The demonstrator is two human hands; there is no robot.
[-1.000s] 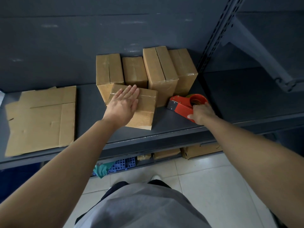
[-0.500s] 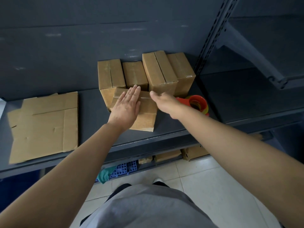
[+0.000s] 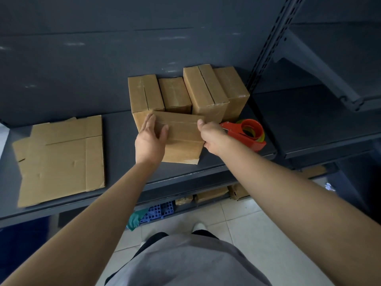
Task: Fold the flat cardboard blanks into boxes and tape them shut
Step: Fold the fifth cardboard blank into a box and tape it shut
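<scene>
Blanks [image 3: 59, 157] lie far left on the shelf [image 3: 117, 141]. Our left hand [image 3: 149, 139] rests flat, fingers straight, on the box [image 3: 183, 139] mid-shelf; our right hand [image 3: 212, 137] grips its right edge. An uneven pull may knock the finished boxes [image 3: 206, 93] behind or the dispenser [image 3: 247, 133].

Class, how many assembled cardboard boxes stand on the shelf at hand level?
5. Four stand in a row against the back wall: leftmost box, second box, third box, rightmost box. The left hand and right hand hold the front box. More may hide behind.
</scene>
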